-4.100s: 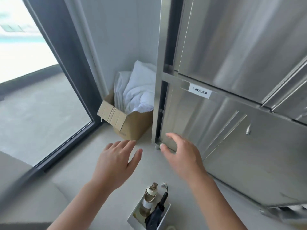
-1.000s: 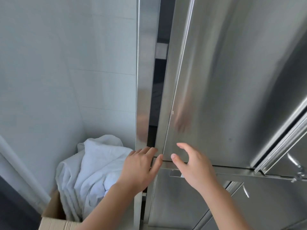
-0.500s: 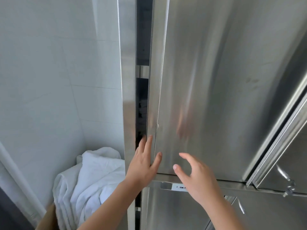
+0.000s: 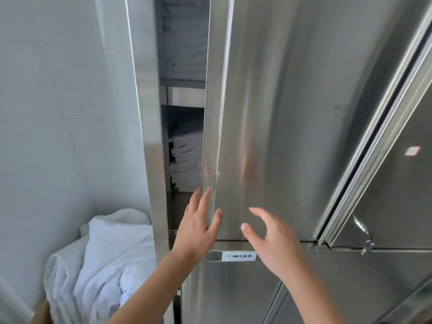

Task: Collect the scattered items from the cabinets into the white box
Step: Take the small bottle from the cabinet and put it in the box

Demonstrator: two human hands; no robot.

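A tall stainless-steel cabinet fills the view. Its upper sliding door [image 4: 268, 118] stands partly slid to the right, leaving a gap on the left. My left hand [image 4: 198, 228] has straight fingers laid on the door's left edge, the thumb on the door face. My right hand [image 4: 273, 239] hovers just off the door face, fingers relaxed, holding nothing. Through the gap I see a stack of folded white linen [image 4: 185, 160] on a shelf and more white linen [image 4: 184, 38] on the shelf above. The white box is out of view.
A cardboard box [image 4: 42, 314] stuffed with white bedding [image 4: 100, 260] stands in the corner at lower left, against a white tiled wall [image 4: 58, 113]. A label [image 4: 240, 256] sits on the lower cabinet door. A second door with a key lock [image 4: 367, 244] is at right.
The upper door has slid further right, widening the gap and showing the linen inside. My left hand followed the door's edge; my view rose from the floor and the white box to the upper cabinet.
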